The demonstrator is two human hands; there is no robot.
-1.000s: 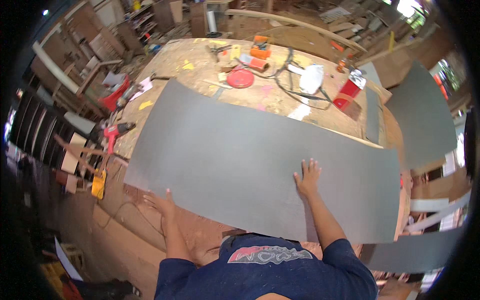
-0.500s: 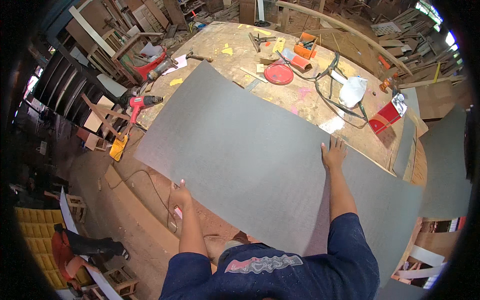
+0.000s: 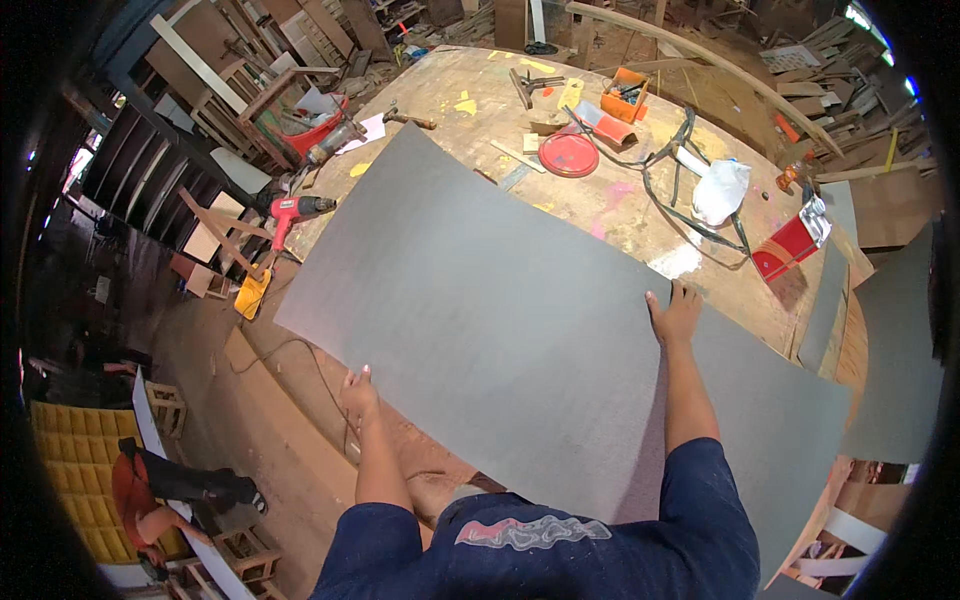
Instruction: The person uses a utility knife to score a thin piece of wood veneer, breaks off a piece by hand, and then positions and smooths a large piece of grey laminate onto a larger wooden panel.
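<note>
A large grey sheet lies at a slant over the wooden worktable, its near edge reaching out past the table toward my body. My left hand grips that near edge, thumb on top and the other fingers mostly hidden at the edge. Across the sheet, my right hand holds the far edge, its fingertips bent over the rim and its thumb on the grey face. Under my right arm, the sheet's surface continues to the right.
Beyond the sheet are a red round lid, an orange box, a white bag, a black strap and a red can. A red heat gun sits at the left edge. Another person is at lower left.
The view has shifted slightly, so the scene sits a little to the right. The right hand's fingers now bend more over the far edge. The left hand keeps its hold.
</note>
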